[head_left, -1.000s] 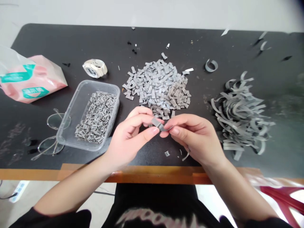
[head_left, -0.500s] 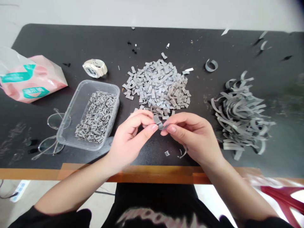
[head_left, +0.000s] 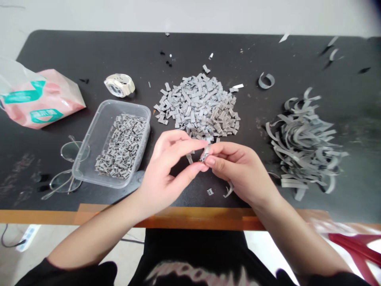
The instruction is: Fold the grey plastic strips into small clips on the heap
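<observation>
Between the fingertips of both hands, over the table (head_left: 143,51): a small grey strap piece (head_left: 205,154), partly hidden. Right hand (head_left: 244,171): thumb and forefinger pinching the piece. Left hand (head_left: 163,171): thumb and forefinger arched apart, tips at the piece's near and far ends; cannot tell whether they press on it. Just beyond the fingers: heap of folded grey pieces (head_left: 199,103). Nearer the person than the fingers: one loose grey buckle (head_left: 210,191). Left of the fingers: clear plastic tub (head_left: 97,135) holding small grey buckles (head_left: 122,145); eyeglasses (head_left: 64,181) on its left, white wristwatch (head_left: 119,85) beyond it. Right of the fingers, well apart: tangled heap of grey strips (head_left: 306,139).
</observation>
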`<action>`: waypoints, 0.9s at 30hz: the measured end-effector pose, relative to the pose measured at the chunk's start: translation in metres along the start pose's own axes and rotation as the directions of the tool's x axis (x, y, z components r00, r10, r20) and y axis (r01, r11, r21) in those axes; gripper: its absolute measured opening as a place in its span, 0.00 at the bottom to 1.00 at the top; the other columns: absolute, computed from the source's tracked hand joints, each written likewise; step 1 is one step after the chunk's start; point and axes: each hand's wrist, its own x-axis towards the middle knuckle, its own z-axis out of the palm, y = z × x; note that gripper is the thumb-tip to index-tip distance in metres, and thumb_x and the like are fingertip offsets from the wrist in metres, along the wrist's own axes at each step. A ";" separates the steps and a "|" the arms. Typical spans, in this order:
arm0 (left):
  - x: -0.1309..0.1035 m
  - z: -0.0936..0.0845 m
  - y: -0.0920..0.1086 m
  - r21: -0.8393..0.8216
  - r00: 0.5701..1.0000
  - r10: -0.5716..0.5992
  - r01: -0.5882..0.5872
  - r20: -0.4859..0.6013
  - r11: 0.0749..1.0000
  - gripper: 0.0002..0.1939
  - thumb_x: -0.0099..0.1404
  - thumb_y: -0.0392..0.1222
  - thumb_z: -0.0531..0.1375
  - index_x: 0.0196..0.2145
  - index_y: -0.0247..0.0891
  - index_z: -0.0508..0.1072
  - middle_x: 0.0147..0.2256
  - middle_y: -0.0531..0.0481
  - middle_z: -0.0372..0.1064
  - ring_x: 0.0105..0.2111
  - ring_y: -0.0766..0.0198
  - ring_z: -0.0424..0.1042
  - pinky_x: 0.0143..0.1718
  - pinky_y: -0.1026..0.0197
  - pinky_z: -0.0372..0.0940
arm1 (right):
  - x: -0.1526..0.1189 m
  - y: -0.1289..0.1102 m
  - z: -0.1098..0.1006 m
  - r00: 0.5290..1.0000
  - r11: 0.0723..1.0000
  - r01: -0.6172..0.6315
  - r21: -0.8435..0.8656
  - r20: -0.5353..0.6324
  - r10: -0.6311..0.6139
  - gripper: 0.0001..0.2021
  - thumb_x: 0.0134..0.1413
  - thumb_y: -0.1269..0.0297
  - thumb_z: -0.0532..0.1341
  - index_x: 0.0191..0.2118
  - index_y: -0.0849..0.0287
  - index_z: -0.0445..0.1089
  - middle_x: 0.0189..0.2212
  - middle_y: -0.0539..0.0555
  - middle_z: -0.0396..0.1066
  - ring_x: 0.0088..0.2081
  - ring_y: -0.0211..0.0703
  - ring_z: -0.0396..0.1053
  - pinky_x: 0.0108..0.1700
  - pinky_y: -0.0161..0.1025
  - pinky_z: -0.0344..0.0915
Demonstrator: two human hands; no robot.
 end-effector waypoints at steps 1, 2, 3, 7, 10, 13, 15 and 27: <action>0.001 -0.002 0.001 0.058 0.999 0.024 -0.026 0.032 0.998 0.14 0.67 0.35 0.64 0.50 0.45 0.75 0.46 0.47 0.67 0.43 0.62 0.69 0.46 0.57 0.69 | 0.000 -0.001 -0.002 1.000 1.000 0.001 -0.012 0.013 -0.001 0.06 0.54 0.63 0.73 0.30 0.58 0.79 0.25 0.49 0.76 0.28 0.36 0.72 0.31 0.34 0.68; 0.003 -0.004 0.001 0.112 0.997 0.037 -0.044 0.065 0.993 0.14 0.68 0.35 0.63 0.51 0.46 0.76 0.48 0.47 0.66 0.43 0.62 0.69 0.47 0.57 0.70 | 0.000 -0.003 -0.003 1.000 1.000 -0.001 -0.025 0.024 0.002 0.06 0.54 0.63 0.72 0.30 0.58 0.79 0.25 0.49 0.76 0.27 0.35 0.71 0.29 0.33 0.67; 0.005 -0.005 0.002 0.154 0.995 0.046 -0.059 0.087 0.986 0.13 0.68 0.36 0.63 0.50 0.45 0.77 0.48 0.46 0.66 0.44 0.61 0.70 0.47 0.56 0.70 | 0.000 -0.004 -0.005 1.000 0.999 -0.005 -0.035 0.031 0.006 0.06 0.54 0.63 0.72 0.30 0.58 0.79 0.24 0.49 0.76 0.26 0.34 0.69 0.28 0.32 0.65; 0.007 -0.008 0.003 0.223 0.993 0.043 -0.066 0.107 0.973 0.09 0.68 0.37 0.63 0.46 0.42 0.78 0.46 0.46 0.71 0.45 0.60 0.72 0.48 0.55 0.70 | 0.002 -0.006 -0.007 0.998 0.998 -0.056 -0.025 0.015 0.056 0.07 0.50 0.63 0.75 0.29 0.59 0.79 0.22 0.48 0.75 0.22 0.31 0.64 0.22 0.30 0.59; 0.004 -0.006 0.003 0.168 0.993 0.032 -0.051 0.114 0.984 0.04 0.70 0.36 0.62 0.42 0.40 0.77 0.40 0.49 0.76 0.40 0.62 0.75 0.45 0.57 0.70 | 0.005 -0.005 -0.006 0.990 0.990 -0.141 0.031 -0.004 0.141 0.10 0.43 0.62 0.78 0.27 0.59 0.79 0.20 0.49 0.75 0.19 0.31 0.62 0.20 0.30 0.57; 0.001 -0.004 0.004 0.110 0.995 0.027 -0.038 0.096 0.993 0.03 0.70 0.34 0.61 0.37 0.39 0.75 0.36 0.50 0.77 0.37 0.64 0.76 0.41 0.61 0.70 | 0.006 -0.004 -0.006 0.979 0.977 -0.206 0.063 0.009 0.206 0.12 0.37 0.63 0.80 0.26 0.59 0.79 0.20 0.49 0.77 0.19 0.31 0.66 0.21 0.29 0.61; 0.001 -0.004 0.004 0.098 0.996 0.027 -0.036 0.087 0.995 0.05 0.69 0.32 0.61 0.36 0.39 0.74 0.34 0.51 0.76 0.36 0.66 0.75 0.39 0.63 0.69 | 0.006 -0.004 -0.005 0.978 0.975 -0.209 0.081 0.024 0.208 0.11 0.36 0.66 0.80 0.27 0.58 0.79 0.21 0.49 0.78 0.23 0.33 0.71 0.26 0.30 0.67; 0.001 0.000 0.007 -0.152 0.981 -0.178 0.188 0.076 0.970 0.10 0.71 0.36 0.59 0.29 0.39 0.68 0.27 0.54 0.66 0.28 0.67 0.67 0.31 0.63 0.64 | -0.002 -0.002 -0.005 0.995 0.996 0.083 0.013 -0.052 -0.083 0.04 0.53 0.62 0.73 0.33 0.54 0.80 0.24 0.49 0.76 0.23 0.35 0.68 0.24 0.33 0.66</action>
